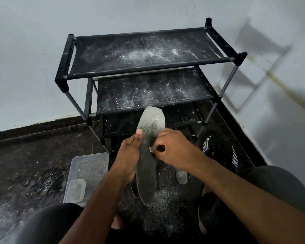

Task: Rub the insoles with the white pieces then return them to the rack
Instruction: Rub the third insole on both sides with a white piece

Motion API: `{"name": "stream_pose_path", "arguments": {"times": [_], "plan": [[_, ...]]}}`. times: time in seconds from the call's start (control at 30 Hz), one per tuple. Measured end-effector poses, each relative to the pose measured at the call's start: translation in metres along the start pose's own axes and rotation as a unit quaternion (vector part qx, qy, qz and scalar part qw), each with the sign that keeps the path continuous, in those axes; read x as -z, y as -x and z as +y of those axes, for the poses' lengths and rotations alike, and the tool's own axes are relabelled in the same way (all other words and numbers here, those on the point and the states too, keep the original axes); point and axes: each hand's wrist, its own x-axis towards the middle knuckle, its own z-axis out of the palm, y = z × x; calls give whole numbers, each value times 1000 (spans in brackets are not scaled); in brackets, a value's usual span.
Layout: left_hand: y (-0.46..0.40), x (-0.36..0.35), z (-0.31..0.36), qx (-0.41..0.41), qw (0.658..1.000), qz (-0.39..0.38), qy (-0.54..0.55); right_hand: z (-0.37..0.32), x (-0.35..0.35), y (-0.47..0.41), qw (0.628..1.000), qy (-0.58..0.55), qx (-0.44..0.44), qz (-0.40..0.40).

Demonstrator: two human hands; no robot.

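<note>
Hands: I see two. My left hand (130, 155) is on the left of the insole and my right hand (173, 150) is on its right.
Insoles: I count two for sure. One grey insole (148, 166) is up in my hands. A second insole (181, 176) lies on the floor, just under my right wrist. A thin edge peeks out behind the held one, low down, and I cannot tell if that is a third.
Left hand: it grips the held insole from behind, with the thumb pressed flat on the front near the top.
Right hand: its fingers are curled tight and pinch a small white piece (150, 149). The piece touches the middle of the held insole.
White pieces: I can see only this one.
Held insole: it stands almost upright, toe end up, in front of the rack (148, 67). It does not touch the rack.
Rack: one, black, with three shelves I can count. White dust lies on the shelves.
Boxes: two clear ones. The big box (90, 171) sits on the floor left of my left arm, and a small box (75, 191) sits at its near end.
Shoe: one black shoe (218, 152) with white stripes, on the floor to the right of my right hand.
Floor: dark, with white crumbs under the insoles.
</note>
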Motion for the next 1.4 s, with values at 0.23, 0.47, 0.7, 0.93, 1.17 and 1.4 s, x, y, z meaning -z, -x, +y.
{"name": "stream_pose_path", "arguments": {"times": [0.23, 0.47, 0.7, 0.93, 1.17, 1.4], "plan": [[-1, 1, 4, 9, 1000, -8, -4, 7, 5, -1, 994, 32, -24, 97], [0, 4, 7, 1, 1000, -24, 21, 8, -5, 0, 990, -30, -21, 136], [5, -4, 4, -14, 996, -66, -61, 12, 10, -3, 975, -70, -82, 196], [6, -4, 5, -18, 998, -58, -33, 21, 3, -7, 981, -71, -56, 173], [6, -5, 5, -14, 999, -39, -6, 10, -9, -3, 995, -6, -8, 95], [8, -7, 4, -14, 999, -33, -5, 17, -10, -1, 992, 5, -37, 123]]}}
